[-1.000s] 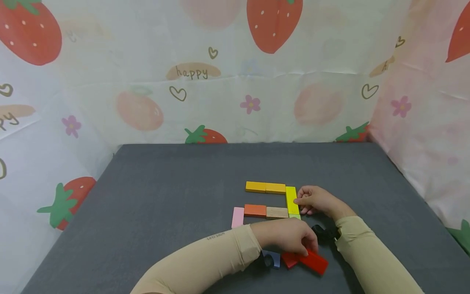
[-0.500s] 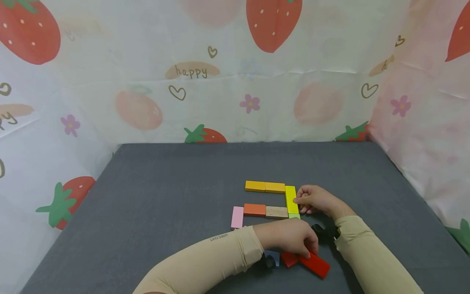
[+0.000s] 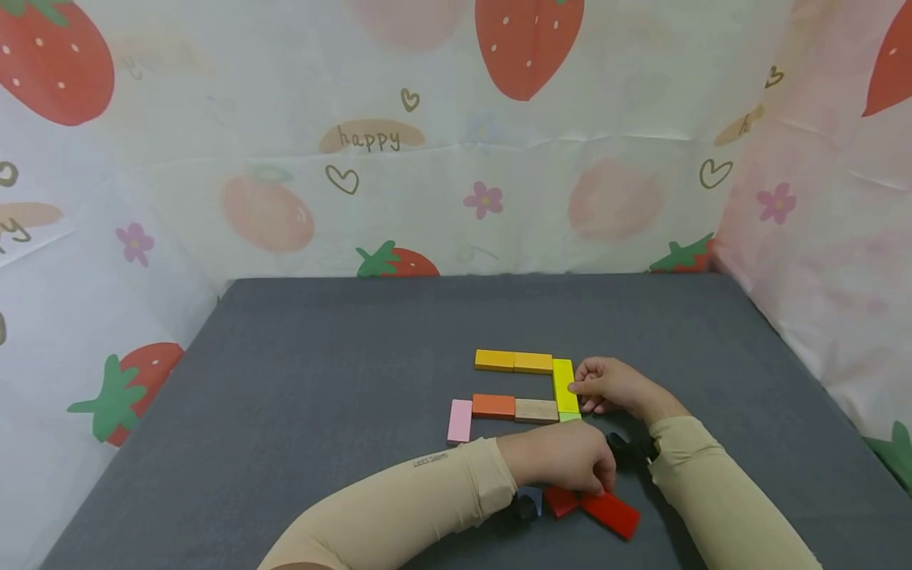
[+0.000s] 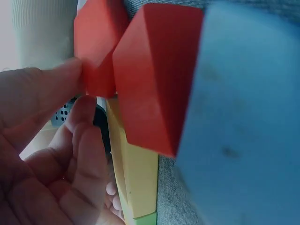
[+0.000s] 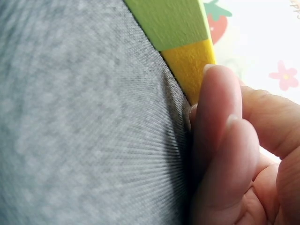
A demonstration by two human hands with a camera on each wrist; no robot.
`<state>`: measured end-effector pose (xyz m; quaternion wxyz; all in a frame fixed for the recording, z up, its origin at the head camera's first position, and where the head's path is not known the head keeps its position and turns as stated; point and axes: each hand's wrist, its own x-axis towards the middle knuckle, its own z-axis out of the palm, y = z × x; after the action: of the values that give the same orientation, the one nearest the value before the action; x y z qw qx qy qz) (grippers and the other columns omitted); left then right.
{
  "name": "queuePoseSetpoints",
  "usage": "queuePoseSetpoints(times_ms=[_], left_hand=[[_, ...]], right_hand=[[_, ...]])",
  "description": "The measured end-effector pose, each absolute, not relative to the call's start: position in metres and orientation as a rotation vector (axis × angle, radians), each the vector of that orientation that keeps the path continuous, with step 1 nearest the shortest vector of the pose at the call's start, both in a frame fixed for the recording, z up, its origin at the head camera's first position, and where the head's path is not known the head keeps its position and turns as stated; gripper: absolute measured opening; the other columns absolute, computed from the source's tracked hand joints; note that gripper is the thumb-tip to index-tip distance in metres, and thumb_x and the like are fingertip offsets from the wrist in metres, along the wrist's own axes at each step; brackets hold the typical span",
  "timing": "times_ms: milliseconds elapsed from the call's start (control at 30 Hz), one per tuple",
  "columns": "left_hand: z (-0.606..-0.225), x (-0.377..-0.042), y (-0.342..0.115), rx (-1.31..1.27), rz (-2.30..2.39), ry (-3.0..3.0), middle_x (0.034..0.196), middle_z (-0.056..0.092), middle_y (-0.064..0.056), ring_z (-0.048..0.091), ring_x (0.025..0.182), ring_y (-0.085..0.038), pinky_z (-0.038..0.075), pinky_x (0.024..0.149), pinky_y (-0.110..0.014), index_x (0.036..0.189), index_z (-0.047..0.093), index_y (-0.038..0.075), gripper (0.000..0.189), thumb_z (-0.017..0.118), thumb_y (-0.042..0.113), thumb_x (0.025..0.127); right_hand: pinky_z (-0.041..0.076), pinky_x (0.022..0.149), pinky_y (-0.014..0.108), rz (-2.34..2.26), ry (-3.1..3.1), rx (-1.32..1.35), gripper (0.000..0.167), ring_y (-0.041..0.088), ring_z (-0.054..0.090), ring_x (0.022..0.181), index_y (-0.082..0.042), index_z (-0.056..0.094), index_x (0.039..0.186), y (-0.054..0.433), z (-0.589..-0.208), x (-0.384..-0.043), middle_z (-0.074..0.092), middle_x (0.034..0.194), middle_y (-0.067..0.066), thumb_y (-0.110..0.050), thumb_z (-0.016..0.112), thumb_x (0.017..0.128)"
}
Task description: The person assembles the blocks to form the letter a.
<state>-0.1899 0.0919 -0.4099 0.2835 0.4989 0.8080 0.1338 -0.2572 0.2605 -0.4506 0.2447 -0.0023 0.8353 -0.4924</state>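
In the head view my left hand reaches across the front, thumb and fingertips at the upper left end of a long red block. The left wrist view shows that thumb against the red block, with bent fingertips close beneath. A second red block sits beside it, then a blue block, partly hidden. My right hand has bent fingers along the right side of a bright yellow block, thumb at its edge. A light green block adjoins the yellow one.
Two golden-yellow blocks run left from the bright yellow block's far end. An orange block, a plain wood block and a pink block form another line. All lie on the grey cloth-covered table; printed curtains enclose it.
The long red block has shifted slightly right and toward the front, its angle a little changed. The left hand moves only a little; the right hand stays at the yellow block.
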Motion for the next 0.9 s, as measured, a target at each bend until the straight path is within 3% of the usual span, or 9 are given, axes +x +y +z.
queuePoseSetpoints(times_ms=[267, 467, 800, 900], left_hand=[[-0.4094, -0.1886, 0.0919, 1.318, 0.333, 2.142, 0.087, 0.068, 0.013, 0.056, 0.074, 0.001, 0.044, 0.065, -0.009, 0.1, 0.075, 0.019, 0.012, 0.071, 0.02, 0.089], [-0.41, -0.1877, 0.0927, 1.451, 0.208, 2.166, 0.093, 0.064, 0.013, 0.051, 0.084, 0.001, 0.04, 0.071, -0.01, 0.104, 0.073, 0.023, 0.024, 0.079, 0.029, 0.082], [-0.4097, -0.1849, 0.09, 1.487, 0.126, 2.231, 0.095, 0.061, 0.014, 0.048, 0.089, 0.0, 0.036, 0.081, -0.012, 0.104, 0.073, 0.029, 0.023, 0.078, 0.03, 0.083], [-0.4088, -0.1856, 0.087, 1.495, 0.156, 2.232, 0.093, 0.061, 0.013, 0.048, 0.086, 0.0, 0.037, 0.077, -0.011, 0.104, 0.073, 0.028, 0.022, 0.079, 0.029, 0.082]], right_hand=[[0.051, 0.056, 0.023, -1.326, 2.298, 0.011, 0.021, 0.009, 0.06, 0.058, -0.004, 0.055, 0.094, 0.2596, -0.4523, -0.2586, 0.059, 0.071, 0.0, -0.023, 0.065, 0.094], [0.05, 0.056, 0.024, -1.33, 2.301, -0.004, 0.021, 0.01, 0.061, 0.058, -0.004, 0.055, 0.095, 0.2599, -0.4525, -0.2582, 0.059, 0.07, -0.001, -0.022, 0.065, 0.094], [0.051, 0.057, 0.024, -1.329, 2.304, -0.009, 0.021, 0.01, 0.061, 0.059, -0.004, 0.055, 0.095, 0.2608, -0.4536, -0.2583, 0.06, 0.07, 0.0, -0.022, 0.066, 0.093], [0.051, 0.057, 0.024, -1.334, 2.306, -0.008, 0.021, 0.01, 0.061, 0.059, -0.004, 0.055, 0.094, 0.2608, -0.4536, -0.2582, 0.06, 0.07, 0.0, -0.022, 0.066, 0.093]])
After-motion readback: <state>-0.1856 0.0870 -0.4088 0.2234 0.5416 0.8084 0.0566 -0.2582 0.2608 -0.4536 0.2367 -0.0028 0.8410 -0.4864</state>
